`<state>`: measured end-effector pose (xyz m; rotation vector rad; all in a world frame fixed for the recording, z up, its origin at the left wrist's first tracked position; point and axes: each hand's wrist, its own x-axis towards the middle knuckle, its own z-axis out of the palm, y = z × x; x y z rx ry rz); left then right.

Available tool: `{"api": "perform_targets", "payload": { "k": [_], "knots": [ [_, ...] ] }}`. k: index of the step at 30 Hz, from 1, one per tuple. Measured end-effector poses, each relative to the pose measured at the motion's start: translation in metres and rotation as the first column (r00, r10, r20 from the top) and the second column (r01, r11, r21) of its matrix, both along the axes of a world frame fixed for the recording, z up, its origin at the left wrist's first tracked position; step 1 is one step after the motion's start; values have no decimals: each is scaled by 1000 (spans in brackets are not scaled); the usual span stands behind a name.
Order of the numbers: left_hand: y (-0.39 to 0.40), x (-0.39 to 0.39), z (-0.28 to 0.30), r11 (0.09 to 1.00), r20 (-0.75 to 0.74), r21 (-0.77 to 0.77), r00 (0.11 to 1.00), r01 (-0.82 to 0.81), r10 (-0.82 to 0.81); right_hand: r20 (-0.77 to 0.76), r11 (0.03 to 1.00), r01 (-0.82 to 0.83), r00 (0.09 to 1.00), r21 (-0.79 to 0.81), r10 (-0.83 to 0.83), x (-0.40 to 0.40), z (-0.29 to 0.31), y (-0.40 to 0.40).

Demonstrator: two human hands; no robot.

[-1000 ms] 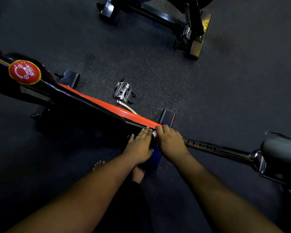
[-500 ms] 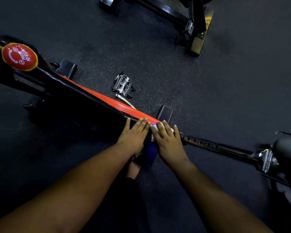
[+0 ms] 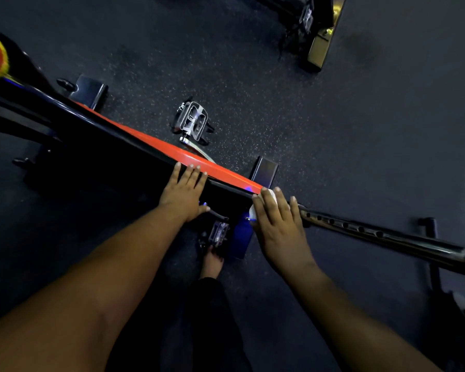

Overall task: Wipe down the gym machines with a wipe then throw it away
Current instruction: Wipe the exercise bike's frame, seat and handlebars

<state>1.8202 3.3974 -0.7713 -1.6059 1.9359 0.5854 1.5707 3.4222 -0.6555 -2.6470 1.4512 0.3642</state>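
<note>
An exercise bike's black and red frame (image 3: 199,161) runs from the upper left down to the right, where it continues as a black seat post (image 3: 360,229) with holes. My left hand (image 3: 184,193) lies flat on the frame's near side with its fingers straight. My right hand (image 3: 279,224) presses a white wipe (image 3: 253,210) against the frame where the red part meets the post. Most of the wipe is hidden under my fingers.
A silver pedal (image 3: 193,122) sticks out beyond the frame, and a second pedal (image 3: 218,233) sits below it near my bare foot (image 3: 212,261). Another machine's base (image 3: 318,44) stands at the top right. The floor is dark speckled rubber.
My hands have moved apart along the frame: the left one slid left, the right one stayed with the wipe near the post. The view has moved closer.
</note>
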Motion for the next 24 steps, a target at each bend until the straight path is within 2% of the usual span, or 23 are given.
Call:
{"api": "perform_targets", "payload": {
  "k": [2,5,9,15,17,21,24],
  "knots": [
    [2,-2,-4,1000,43,-4,999,30,-30,-33,1000,11,999,-7,-12,18,-4,-25],
    [4,-4,-3,999,77,2,996,48,-48,-104,997,-64,992,54,69,37,-4,-50],
    [2,1,-2,998,78,9,995,67,-67,-25,984,-178,984,20,179,5,4,-33],
    [-3,16,2,991,127,-31,984,131,-126,31,997,67,997,37,-68,-5,6,-14],
    [-6,15,7,995,122,-29,988,101,-96,61,997,68,996,41,-71,7,-4,-25],
    [-9,19,28,999,110,-29,994,22,-19,20,985,-163,987,47,162,8,3,-28],
    [-6,31,54,999,127,-39,992,13,-8,-76,922,-379,920,80,384,-6,24,-15]
  ]
}}
